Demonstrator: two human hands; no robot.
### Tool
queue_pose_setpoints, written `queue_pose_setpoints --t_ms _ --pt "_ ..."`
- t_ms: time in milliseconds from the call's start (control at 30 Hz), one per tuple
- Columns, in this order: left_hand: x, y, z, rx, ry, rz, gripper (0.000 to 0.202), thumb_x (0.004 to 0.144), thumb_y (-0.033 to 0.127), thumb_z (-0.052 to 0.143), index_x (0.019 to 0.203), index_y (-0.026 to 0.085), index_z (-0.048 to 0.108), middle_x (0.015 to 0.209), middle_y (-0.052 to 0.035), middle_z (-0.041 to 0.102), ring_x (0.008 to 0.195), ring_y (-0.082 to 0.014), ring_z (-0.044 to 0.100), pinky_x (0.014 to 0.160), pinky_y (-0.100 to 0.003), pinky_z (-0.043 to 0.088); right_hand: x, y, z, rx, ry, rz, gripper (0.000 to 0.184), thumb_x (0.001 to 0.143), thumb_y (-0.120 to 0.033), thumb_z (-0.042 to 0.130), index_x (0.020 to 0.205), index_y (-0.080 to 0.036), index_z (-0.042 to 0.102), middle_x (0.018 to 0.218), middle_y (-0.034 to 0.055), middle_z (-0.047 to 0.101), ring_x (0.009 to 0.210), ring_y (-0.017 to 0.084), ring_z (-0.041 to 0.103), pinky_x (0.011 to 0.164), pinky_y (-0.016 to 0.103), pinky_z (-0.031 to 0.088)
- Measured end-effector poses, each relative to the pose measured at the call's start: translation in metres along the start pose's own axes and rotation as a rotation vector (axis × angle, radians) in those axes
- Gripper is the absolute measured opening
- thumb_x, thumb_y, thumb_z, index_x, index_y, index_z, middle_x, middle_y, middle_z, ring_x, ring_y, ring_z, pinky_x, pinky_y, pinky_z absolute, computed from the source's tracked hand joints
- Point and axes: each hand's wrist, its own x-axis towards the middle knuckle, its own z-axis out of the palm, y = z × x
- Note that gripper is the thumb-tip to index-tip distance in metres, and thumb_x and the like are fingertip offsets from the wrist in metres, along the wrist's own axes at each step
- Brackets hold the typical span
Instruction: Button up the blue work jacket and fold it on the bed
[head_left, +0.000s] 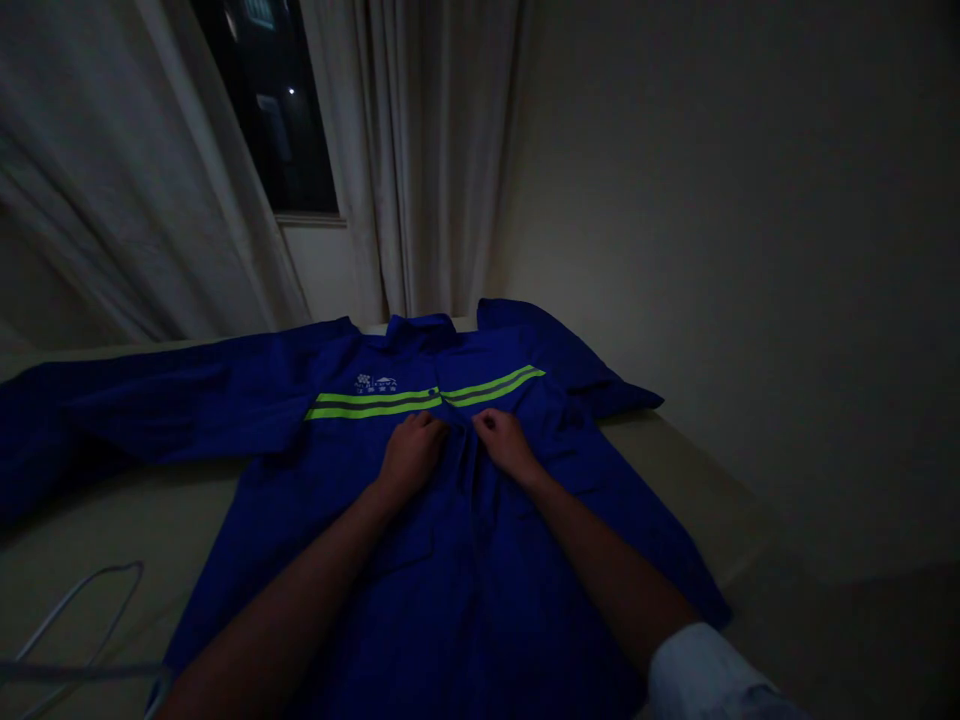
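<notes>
A blue work jacket [330,510] lies spread face up, collar away from me and sleeves out to both sides. Yellow-green reflective strips [367,405] cross its chest, and a white printed logo [375,383] sits above the left one. At the front opening, just below the strips, my left hand [414,450] pinches the left edge of the jacket. Opposite it, my right hand [504,443] has thumb and finger closed on the right edge. A small gap with folded cloth shows between the hands. A dark snap button [432,393] is visible on the strip above.
The jacket rests on a pale flat surface [202,500]. A white cable [97,575] loops at the lower left. Behind are light curtains [427,150], a dark window [277,110] and a plain wall [712,250]. The room is dim.
</notes>
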Motion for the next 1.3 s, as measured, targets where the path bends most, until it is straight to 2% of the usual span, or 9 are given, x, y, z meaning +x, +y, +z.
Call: queue_pose_setpoints --t_ms 233,333,400,500,633,700,900,1100,1300 --pt "0.000 -0.006 0.002 -0.046 0.009 0.028 0.024 0.103 0.022 0.051 0.116 0.022 0.071 0.114 -0.0093 0.071 0.106 -0.0271 0.064 0.094 -0.039 0.049 -0.003 0.001 -0.001 0.069 0.024 0.005 0.026 0.101 -0.035 0.053 0.087 -0.018 0.067 0.083 0.0033 0.073 0.080 0.019 0.068 0.075 0.028 0.049" --pt "-0.001 -0.010 0.004 -0.147 0.037 0.080 0.029 0.100 0.017 0.053 0.123 0.022 0.069 0.118 -0.0085 0.071 0.111 -0.0256 0.064 0.099 -0.038 0.049 -0.008 -0.004 0.001 0.007 0.026 -0.064 0.015 0.098 -0.025 0.054 0.102 -0.019 0.067 0.093 0.0032 0.073 0.087 0.018 0.068 0.082 0.029 0.050" --pt "-0.002 -0.012 0.006 -0.197 0.052 0.089 0.029 0.098 0.016 0.053 0.122 0.022 0.069 0.117 -0.0081 0.072 0.111 -0.0255 0.064 0.099 -0.038 0.050 -0.011 -0.008 0.001 -0.041 -0.003 -0.138 0.022 0.096 -0.015 0.054 0.112 -0.021 0.067 0.101 0.0029 0.072 0.092 0.018 0.068 0.089 0.029 0.050" --pt "-0.003 -0.012 0.007 -0.190 0.054 0.075 0.027 0.098 0.017 0.052 0.118 0.023 0.069 0.115 -0.0081 0.072 0.110 -0.0260 0.065 0.099 -0.040 0.050 -0.013 -0.013 0.000 -0.166 -0.084 -0.184 0.027 0.095 -0.010 0.052 0.106 -0.023 0.072 0.107 0.0037 0.070 0.100 0.018 0.066 0.096 0.029 0.049" --pt "-0.004 -0.009 0.004 -0.181 0.075 0.072 0.023 0.097 0.020 0.053 0.113 0.022 0.069 0.114 -0.0089 0.070 0.110 -0.0265 0.063 0.099 -0.039 0.050 -0.014 -0.017 -0.001 -0.287 -0.076 -0.094 0.015 0.100 -0.028 0.062 0.097 -0.021 0.075 0.101 0.0058 0.068 0.098 0.020 0.066 0.093 0.032 0.050" --pt "-0.004 -0.007 0.002 -0.181 0.084 0.057 0.020 0.096 0.021 0.054 0.110 0.023 0.069 0.111 -0.0086 0.068 0.109 -0.0262 0.063 0.098 -0.038 0.051 -0.014 -0.015 -0.002 -0.306 -0.071 -0.096 0.020 0.094 -0.039 0.073 0.100 -0.019 0.074 0.102 0.0066 0.068 0.096 0.021 0.066 0.090 0.033 0.050" --pt "-0.007 -0.003 -0.003 -0.154 0.002 0.135 0.016 0.097 0.025 0.055 0.100 0.023 0.070 0.101 -0.0079 0.066 0.099 -0.0256 0.062 0.090 -0.039 0.051 -0.005 -0.001 -0.009 -0.053 -0.191 -0.112 0.012 0.090 -0.019 0.073 0.101 -0.019 0.075 0.097 0.0028 0.073 0.085 0.016 0.067 0.082 0.029 0.052" --pt "-0.006 -0.006 0.002 -0.143 0.094 0.061 0.026 0.096 0.022 0.055 0.120 0.020 0.064 0.118 -0.0116 0.069 0.113 -0.0288 0.062 0.102 -0.042 0.049 -0.005 -0.003 0.000 -0.061 0.011 -0.111 0.014 0.089 -0.011 0.064 0.097 -0.019 0.073 0.099 0.0041 0.068 0.097 0.019 0.065 0.094 0.034 0.051" --pt "-0.003 -0.009 0.003 -0.187 0.085 0.050 0.020 0.098 0.019 0.051 0.107 0.022 0.069 0.108 -0.0088 0.072 0.106 -0.0266 0.065 0.097 -0.039 0.051 -0.006 -0.013 0.009 -0.032 0.037 -0.227 0.013 0.092 -0.011 0.064 0.096 -0.019 0.074 0.109 0.0068 0.061 0.111 0.021 0.061 0.106 0.037 0.048"
